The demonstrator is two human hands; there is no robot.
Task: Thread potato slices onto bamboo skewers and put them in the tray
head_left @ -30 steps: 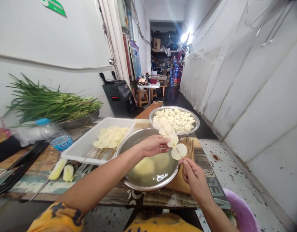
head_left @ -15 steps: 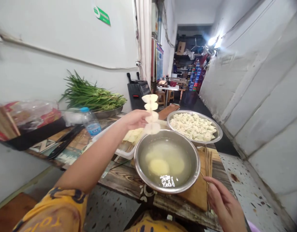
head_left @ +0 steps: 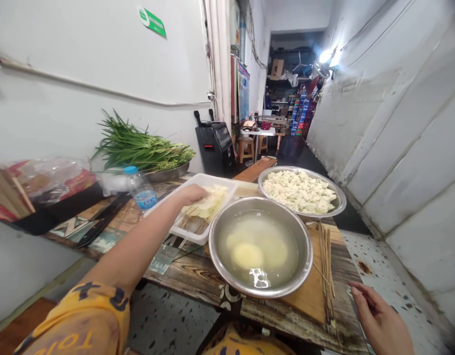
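Note:
My left hand (head_left: 191, 193) reaches into a white tray (head_left: 164, 198), fingers curled down on a skewer of pale potato slices (head_left: 208, 206) that lies among other filled skewers there. My right hand (head_left: 378, 319) hovers low at the table's near right corner, fingers apart and holding nothing. It is just right of a row of bare bamboo skewers (head_left: 325, 268). Between the hands stands a steel bowl (head_left: 214, 235) of cloudy water with peeled potatoes (head_left: 247, 255) in it.
A steel bowl of white cauliflower pieces (head_left: 300, 190) sits behind the water bowl. A wooden board (head_left: 308, 298) lies under the bare skewers. A water bottle (head_left: 140, 190), green chives (head_left: 146, 149) on a metal tray and dark knives (head_left: 101, 219) are at the left. The white wall (head_left: 404, 148) runs along the right.
My left hand carried the filled skewer from above the water bowl up and leftward, then lowered it into the white tray. My right hand let go of it and dropped to the near right.

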